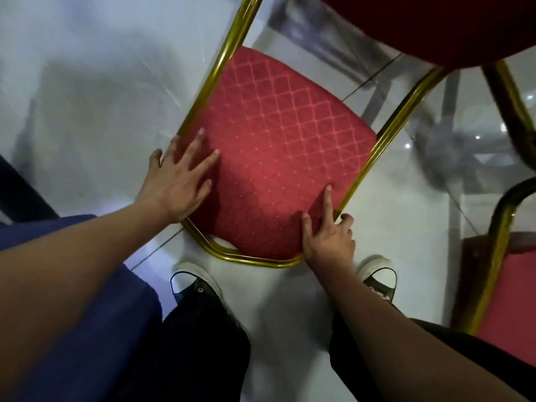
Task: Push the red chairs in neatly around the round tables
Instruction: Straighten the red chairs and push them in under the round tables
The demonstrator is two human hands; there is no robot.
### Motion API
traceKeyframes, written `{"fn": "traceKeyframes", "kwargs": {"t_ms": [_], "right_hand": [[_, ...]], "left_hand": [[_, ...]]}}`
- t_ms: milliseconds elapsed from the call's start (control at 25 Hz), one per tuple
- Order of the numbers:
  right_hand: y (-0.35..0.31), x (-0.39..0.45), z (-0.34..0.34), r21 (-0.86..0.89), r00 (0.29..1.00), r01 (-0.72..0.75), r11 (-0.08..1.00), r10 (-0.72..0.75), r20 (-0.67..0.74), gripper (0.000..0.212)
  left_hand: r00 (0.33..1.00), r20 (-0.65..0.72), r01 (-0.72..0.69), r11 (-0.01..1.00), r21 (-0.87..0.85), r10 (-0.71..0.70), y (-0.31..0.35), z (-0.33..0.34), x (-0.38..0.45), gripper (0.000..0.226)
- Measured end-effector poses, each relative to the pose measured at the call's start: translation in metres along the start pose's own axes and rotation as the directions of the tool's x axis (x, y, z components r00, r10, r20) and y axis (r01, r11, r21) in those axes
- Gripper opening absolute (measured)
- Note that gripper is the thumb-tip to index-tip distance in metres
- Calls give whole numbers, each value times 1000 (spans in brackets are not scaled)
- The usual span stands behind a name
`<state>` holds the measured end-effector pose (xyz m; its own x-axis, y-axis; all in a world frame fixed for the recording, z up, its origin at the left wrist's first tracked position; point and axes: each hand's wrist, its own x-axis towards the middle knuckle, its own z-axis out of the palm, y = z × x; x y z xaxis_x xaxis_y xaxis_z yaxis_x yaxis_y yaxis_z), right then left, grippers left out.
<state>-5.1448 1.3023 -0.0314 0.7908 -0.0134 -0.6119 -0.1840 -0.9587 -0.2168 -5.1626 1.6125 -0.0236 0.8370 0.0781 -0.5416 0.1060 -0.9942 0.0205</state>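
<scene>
Hands lay on the padded back of a red chair (278, 146), seen from straight above, its gold frame (385, 132) running along both sides and round the near edge. The left hand (179, 181) rested flat on the left part of the pad with fingers spread, the outer fingers close over the frame tube. The right hand (330, 236) sat at the near right corner, forefinger stretched along the pad and thumb curled over the gold tube, so it looked to be gripping the frame there; how firmly could not be told. The chair stood just beyond the person's two shoes (200, 288) on the pale glossy floor (87, 126). Another red seat (435, 24) showed dark at the far right, and a second red chair (510, 303) stood near on the right. No round table top was clearly in view.

To do the push well, judging from this, both hands ought to drive evenly, since the chair sat skewed to the right and a one-sided shove would turn it further. A firmer hold with the left hand on the tube would steer better than a flat palm on cloth. The glossy floor would probably let the legs slide, so a slow push seemed wise, watching the neighbouring chair on the right for a clash.
</scene>
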Motion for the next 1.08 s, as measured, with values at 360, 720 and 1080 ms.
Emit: {"fn": "traceKeyframes", "kwargs": {"t_ms": [360,720,1080], "right_hand": [[11,10,27,452,999,-10,892,30,-38,80],[-36,-41,-38,309,993,66,949,-31,-114,71],[-90,-180,-195,274,998,5,962,13,-64,62]], "left_hand": [[992,52,-83,896,-436,117,-51,20,22,66],[996,-84,3,921,-391,-39,-63,-50,-12,68],[981,-140,87,945,-314,-136,-53,-244,-154,64]]}}
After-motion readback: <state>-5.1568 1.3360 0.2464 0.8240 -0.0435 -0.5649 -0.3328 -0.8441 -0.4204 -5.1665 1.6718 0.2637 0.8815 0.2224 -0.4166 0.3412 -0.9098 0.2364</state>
